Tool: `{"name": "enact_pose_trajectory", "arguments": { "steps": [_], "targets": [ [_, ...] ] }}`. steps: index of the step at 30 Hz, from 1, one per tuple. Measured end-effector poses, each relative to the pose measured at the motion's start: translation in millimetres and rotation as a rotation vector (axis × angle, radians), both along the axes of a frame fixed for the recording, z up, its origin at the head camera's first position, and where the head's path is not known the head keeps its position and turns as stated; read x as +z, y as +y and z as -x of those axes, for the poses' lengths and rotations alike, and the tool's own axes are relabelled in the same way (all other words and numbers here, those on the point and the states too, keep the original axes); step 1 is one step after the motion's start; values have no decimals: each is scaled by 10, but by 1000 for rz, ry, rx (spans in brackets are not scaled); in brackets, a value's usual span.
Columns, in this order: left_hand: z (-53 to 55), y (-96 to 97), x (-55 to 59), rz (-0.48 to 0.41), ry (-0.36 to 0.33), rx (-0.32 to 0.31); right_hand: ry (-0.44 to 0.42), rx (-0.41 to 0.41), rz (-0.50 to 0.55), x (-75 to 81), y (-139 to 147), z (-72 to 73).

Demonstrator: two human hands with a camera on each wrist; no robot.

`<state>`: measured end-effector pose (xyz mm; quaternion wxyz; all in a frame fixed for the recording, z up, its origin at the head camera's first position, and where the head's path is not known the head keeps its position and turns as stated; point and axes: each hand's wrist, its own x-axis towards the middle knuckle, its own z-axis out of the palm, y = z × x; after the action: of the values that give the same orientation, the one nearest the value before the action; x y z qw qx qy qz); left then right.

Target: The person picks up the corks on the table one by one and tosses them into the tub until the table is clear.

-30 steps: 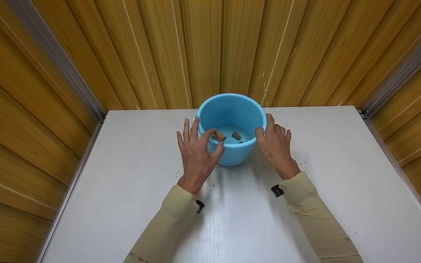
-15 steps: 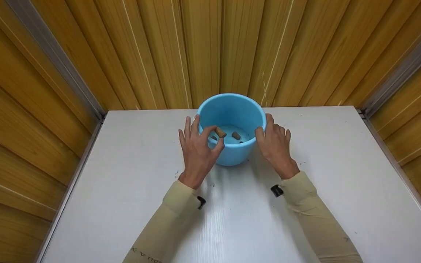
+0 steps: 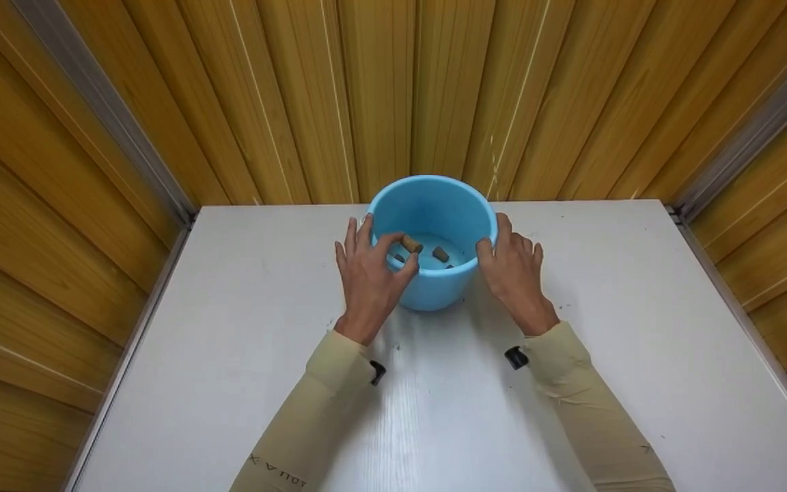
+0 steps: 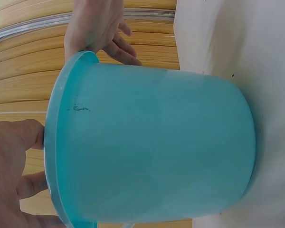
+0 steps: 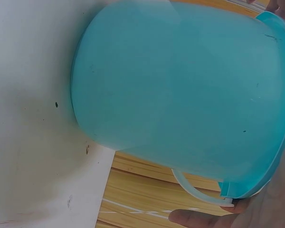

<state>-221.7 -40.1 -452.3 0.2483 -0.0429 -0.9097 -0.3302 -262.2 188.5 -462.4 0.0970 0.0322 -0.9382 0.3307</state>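
Observation:
A light blue plastic bucket (image 3: 434, 290) stands upright on the white table, and its side fills much of both wrist views. My left hand (image 3: 369, 281) is over the near-left rim. Its thumb and index finger pinch a short brown cork-like piece (image 3: 411, 244) over the bucket's inside, while the other fingers extend along the rim. In the left wrist view the bucket wall hides that piece. With fingers and thumb, my right hand (image 3: 513, 270) grips the rim on the right. A darker brown piece (image 3: 440, 254) and smaller bits lie on the bucket floor.
The white table (image 3: 229, 328) carries small dark specks near the bucket. Behind it rises a wood-patterned panel wall (image 3: 380, 96), with similar panels on both sides. A pale bucket handle (image 5: 194, 190) hangs at the far side in the right wrist view.
My left hand has shifted slightly up and to the right, and the brown cork-like piece has tilted and moved a little further over the bucket. My right hand stays on the rim.

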Motion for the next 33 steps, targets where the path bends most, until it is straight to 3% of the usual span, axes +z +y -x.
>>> {"name": "enact_pose_trajectory", "arguments": {
  "steps": [13, 26, 33],
  "targets": [
    [64, -6, -8, -31, -48, -8, 60, -8, 13, -13, 4, -11],
    [95, -5, 4, -34, -93, 4, 38, -4, 11, -11, -3, 10],
    [60, -4, -25, -42, -66, 3, 28, -6, 19, -17, 0, 6]
  ]
}}
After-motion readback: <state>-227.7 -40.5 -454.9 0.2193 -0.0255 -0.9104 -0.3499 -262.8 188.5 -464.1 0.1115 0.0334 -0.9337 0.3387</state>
